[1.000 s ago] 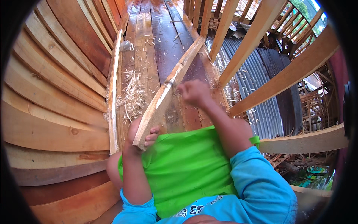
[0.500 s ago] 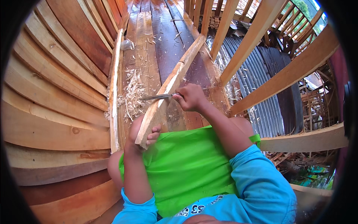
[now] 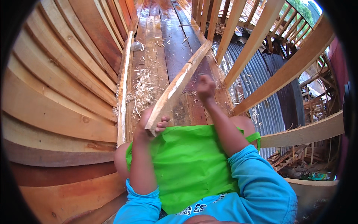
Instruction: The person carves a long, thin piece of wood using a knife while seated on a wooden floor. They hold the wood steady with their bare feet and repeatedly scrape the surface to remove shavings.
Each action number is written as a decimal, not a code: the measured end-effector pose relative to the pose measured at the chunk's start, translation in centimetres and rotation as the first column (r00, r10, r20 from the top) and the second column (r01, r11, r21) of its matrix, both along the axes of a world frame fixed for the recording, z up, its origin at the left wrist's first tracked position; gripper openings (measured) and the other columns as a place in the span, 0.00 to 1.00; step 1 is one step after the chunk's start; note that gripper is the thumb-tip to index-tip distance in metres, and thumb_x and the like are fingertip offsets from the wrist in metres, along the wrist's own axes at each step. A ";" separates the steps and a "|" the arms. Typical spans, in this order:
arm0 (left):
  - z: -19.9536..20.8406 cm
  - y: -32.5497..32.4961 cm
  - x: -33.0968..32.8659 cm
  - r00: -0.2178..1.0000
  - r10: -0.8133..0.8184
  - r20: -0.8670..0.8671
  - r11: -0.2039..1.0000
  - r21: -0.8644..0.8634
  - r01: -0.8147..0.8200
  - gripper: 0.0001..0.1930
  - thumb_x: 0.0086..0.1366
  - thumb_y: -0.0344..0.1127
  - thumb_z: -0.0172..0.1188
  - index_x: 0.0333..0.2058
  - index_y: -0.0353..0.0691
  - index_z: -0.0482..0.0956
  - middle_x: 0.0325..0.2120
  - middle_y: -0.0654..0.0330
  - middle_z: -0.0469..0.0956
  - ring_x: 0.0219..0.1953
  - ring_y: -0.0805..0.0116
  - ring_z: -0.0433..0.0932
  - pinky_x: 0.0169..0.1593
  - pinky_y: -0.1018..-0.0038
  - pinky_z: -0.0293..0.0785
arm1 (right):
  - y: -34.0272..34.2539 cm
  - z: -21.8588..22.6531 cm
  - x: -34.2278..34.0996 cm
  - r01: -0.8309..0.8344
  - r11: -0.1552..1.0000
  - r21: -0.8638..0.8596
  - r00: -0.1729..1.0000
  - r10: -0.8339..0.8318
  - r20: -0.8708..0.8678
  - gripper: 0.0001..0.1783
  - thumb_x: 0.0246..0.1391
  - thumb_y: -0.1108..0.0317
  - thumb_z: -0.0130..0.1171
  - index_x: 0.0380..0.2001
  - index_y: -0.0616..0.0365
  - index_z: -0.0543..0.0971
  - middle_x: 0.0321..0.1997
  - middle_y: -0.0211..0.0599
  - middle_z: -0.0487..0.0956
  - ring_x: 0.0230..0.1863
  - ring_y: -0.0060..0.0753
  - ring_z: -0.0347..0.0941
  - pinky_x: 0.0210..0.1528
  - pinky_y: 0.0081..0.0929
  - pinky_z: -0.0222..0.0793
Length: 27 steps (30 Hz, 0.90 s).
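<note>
A long squared wooden bar [image 3: 173,88] slants from my lap up to the right, its upper edge partly shaved pale. Close to its near end, my left hand [image 3: 161,124] is closed around the bar from below, fingertips showing on the right side. My right hand [image 3: 206,89] is a closed, slightly blurred fist just right of the bar, apart from it. The knife it held a moment earlier cannot be made out now, its blade hidden or smeared. A green apron [image 3: 194,160] covers my lap under both forearms.
Curled wood shavings [image 3: 144,87] lie on the plank floor [image 3: 156,63] beyond the bar. Another pale-edged bar [image 3: 124,89] runs along the left, beside stacked boards [image 3: 63,93]. Wooden railing posts [image 3: 255,44] stand to the right, with corrugated metal sheets [image 3: 257,86] below them.
My right hand has lifted off the bar's edge and moved right and slightly up; the knife blade no longer shows across the bar. The bar and left hand shifted slightly right and up in view.
</note>
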<state>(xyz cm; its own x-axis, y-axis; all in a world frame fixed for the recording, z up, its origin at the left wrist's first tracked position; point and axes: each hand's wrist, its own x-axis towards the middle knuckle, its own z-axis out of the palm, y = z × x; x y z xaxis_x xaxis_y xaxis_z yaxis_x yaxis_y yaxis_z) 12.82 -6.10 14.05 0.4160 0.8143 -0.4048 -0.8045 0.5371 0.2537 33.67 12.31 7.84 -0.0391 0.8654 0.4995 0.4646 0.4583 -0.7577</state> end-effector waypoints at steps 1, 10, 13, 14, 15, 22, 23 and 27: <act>0.0 0.0 0.4 1.000 -0.019 -0.003 1.000 -0.002 0.019 0.19 0.72 0.47 0.35 0.55 0.45 0.60 0.24 0.58 0.64 0.16 0.73 0.64 0.13 0.79 0.63 | 1.1 0.0 1.6 0.155 0.986 -0.066 0.986 -0.159 -0.054 0.16 0.55 0.59 0.51 0.28 0.59 0.81 0.23 0.53 0.79 0.27 0.54 0.77 0.31 0.44 0.71; 1.2 0.0 1.9 0.988 -0.041 -0.146 0.999 -0.001 0.041 0.20 0.70 0.52 0.38 0.51 0.45 0.63 0.22 0.63 0.67 0.15 0.77 0.64 0.14 0.82 0.61 | 1.3 -7.0 3.6 0.374 0.641 -0.670 0.782 0.171 0.600 0.22 0.58 0.54 0.52 0.33 0.66 0.80 0.29 0.51 0.80 0.37 0.46 0.80 0.39 0.46 0.70; 2.0 0.1 3.3 0.982 -0.010 -0.189 1.000 0.015 0.013 0.20 0.72 0.52 0.36 0.52 0.44 0.63 0.22 0.63 0.66 0.14 0.77 0.64 0.13 0.82 0.63 | 0.1 -7.2 -0.3 0.069 0.989 -0.134 0.480 0.085 0.873 0.19 0.58 0.56 0.54 0.40 0.63 0.78 0.36 0.50 0.80 0.40 0.45 0.78 0.40 0.45 0.71; 1.8 -0.3 2.7 0.976 0.010 -0.217 1.000 0.019 -0.006 0.20 0.72 0.52 0.36 0.51 0.44 0.64 0.21 0.63 0.67 0.14 0.77 0.65 0.13 0.82 0.63 | -1.8 -4.8 -3.7 -0.238 0.968 -0.078 0.471 0.185 0.863 0.20 0.58 0.56 0.55 0.43 0.62 0.77 0.39 0.50 0.80 0.41 0.44 0.78 0.42 0.45 0.71; 1.9 -0.2 2.9 0.971 0.007 -0.240 0.999 0.033 0.001 0.20 0.72 0.52 0.36 0.50 0.45 0.64 0.21 0.63 0.67 0.14 0.77 0.65 0.13 0.82 0.63 | -2.7 -4.2 -5.9 -0.395 0.914 -0.093 0.483 0.293 0.825 0.29 0.50 0.50 0.58 0.48 0.61 0.71 0.44 0.52 0.75 0.46 0.49 0.73 0.47 0.47 0.67; 2.4 0.1 2.7 0.966 0.000 -0.260 1.000 0.003 0.001 0.21 0.71 0.54 0.37 0.48 0.45 0.66 0.20 0.62 0.68 0.14 0.77 0.65 0.13 0.81 0.62 | -1.2 -7.8 -19.0 -0.524 0.808 -0.269 0.467 0.537 0.702 0.84 0.13 0.23 0.71 0.70 0.54 0.43 0.72 0.63 0.42 0.71 0.73 0.37 0.66 0.71 0.38; 2.7 0.1 2.7 0.964 -0.003 -0.266 1.000 0.006 0.005 0.21 0.71 0.55 0.37 0.48 0.45 0.66 0.20 0.63 0.68 0.14 0.77 0.66 0.13 0.80 0.62 | -0.3 -8.3 -20.4 -0.499 0.813 -0.300 0.448 0.538 0.714 0.85 0.12 0.22 0.71 0.71 0.52 0.41 0.73 0.62 0.38 0.72 0.73 0.31 0.65 0.74 0.34; 2.5 0.1 2.6 0.968 -0.007 -0.253 0.999 0.035 0.016 0.21 0.72 0.55 0.36 0.51 0.47 0.66 0.20 0.62 0.68 0.14 0.76 0.66 0.14 0.80 0.64 | 3.1 -8.5 -24.3 -0.416 0.741 -0.528 0.315 0.662 0.681 0.86 0.10 0.23 0.72 0.72 0.44 0.37 0.74 0.62 0.30 0.73 0.69 0.21 0.63 0.80 0.26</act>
<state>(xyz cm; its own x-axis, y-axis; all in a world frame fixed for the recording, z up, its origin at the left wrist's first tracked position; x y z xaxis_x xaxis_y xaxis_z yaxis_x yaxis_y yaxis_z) 15.41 -5.98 16.50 0.3137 0.8262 -0.4680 -0.7055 0.5327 0.4674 9.39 15.42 -0.63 -0.7982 0.5569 -0.2295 0.6023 0.7353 -0.3107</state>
